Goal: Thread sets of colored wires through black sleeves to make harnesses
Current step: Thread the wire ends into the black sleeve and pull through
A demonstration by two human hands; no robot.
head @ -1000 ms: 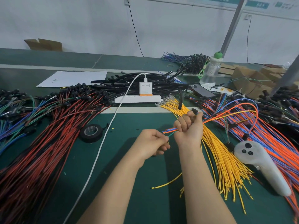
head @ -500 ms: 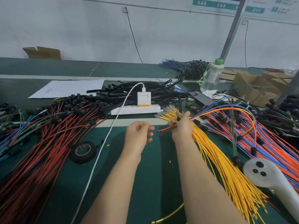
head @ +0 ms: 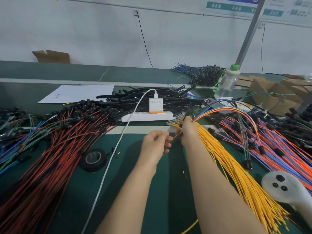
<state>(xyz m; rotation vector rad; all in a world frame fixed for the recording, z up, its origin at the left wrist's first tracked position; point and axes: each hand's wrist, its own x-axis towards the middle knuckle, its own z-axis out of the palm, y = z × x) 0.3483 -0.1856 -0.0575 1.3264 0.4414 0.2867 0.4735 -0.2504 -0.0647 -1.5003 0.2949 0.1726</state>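
My right hand [head: 189, 132] grips a set of colored wires [head: 224, 111] that arcs up and over to the right in orange, blue and yellow. A thin black sleeve [head: 188, 108] sticks up just past that hand. My left hand [head: 156, 143] pinches the near ends of the same wire set [head: 173, 137], a short gap left of my right hand. A pile of black sleeves [head: 143, 97] lies behind the white power strip [head: 146, 116]. A fan of yellow wires [head: 236, 168] runs under my right forearm.
Red wires with black connectors [head: 55, 149] cover the left of the green mat. A roll of black tape [head: 93, 159] lies left of my left arm. A white charger cable [head: 114, 157] crosses the mat. A white controller [head: 287, 190] rests at right, among orange and blue harnesses [head: 278, 149]. A bottle [head: 226, 83] stands behind.
Both hands moved away from me toward the power strip with the wire set. The view tilted up. My left hand shifted from the wire tips to a pinch farther along.
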